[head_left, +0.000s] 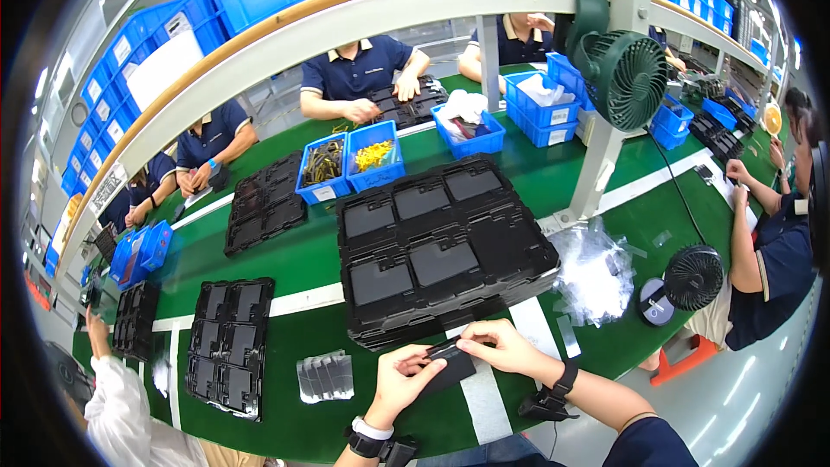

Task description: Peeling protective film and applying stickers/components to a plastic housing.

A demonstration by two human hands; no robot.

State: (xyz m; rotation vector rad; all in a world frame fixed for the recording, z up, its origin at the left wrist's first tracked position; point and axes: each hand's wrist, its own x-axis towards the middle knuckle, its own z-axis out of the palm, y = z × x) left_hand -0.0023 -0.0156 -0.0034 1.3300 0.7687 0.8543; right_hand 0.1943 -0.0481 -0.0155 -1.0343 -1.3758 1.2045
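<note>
Both my hands hold a thin black rectangular panel [451, 374] just above the table's near edge. The fingers and thumb of my left hand [403, 385] pinch its left end. My right hand [506, 351] grips the upper right edge between thumb and fingers. What the fingertips press on along that edge is too small to make out. Right beyond my hands stands a stack of black moulded trays [545, 261], its top one holding several dark flat panels [380, 281]. Several clear film strips [326, 378] lie left of my left hand.
Loose clear plastic film [595, 277] is heaped right of the stack, near a small dark fan [693, 278]. Another black tray [195, 339] lies to the left. Blue bins [374, 175] stand beyond the stack. A white post [596, 177] carries a green fan [629, 78]. Co-workers sit around the table.
</note>
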